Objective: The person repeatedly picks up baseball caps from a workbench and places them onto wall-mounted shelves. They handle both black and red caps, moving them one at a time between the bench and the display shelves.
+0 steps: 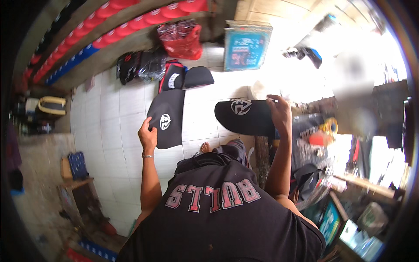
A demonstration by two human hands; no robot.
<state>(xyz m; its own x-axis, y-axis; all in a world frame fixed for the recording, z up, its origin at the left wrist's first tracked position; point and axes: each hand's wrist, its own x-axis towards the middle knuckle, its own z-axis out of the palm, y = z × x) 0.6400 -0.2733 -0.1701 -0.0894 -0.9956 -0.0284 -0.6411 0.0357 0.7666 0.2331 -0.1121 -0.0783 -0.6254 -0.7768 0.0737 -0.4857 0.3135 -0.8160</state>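
My left hand (148, 135) grips the left edge of a black fabric panel (170, 131) that bears a white round emblem. In my right hand (281, 113) is the right end of a second black panel (255, 121), curved along its lower side, with a similar white emblem near its top edge. The two panels are apart, one on each side in front of me. Beyond the left one, a black piece with white lettering (173, 80) lies on the floor beside a plain black rounded piece (198, 77).
Plastic-wrapped black bundles (142, 65) and a red bag (180, 41) stand at the back. A teal printing screen frame (246, 49) leans nearby. Red caps (144, 22) line the wall at upper left. A cluttered bench lies at right, a small wooden stand (78, 184) at left.
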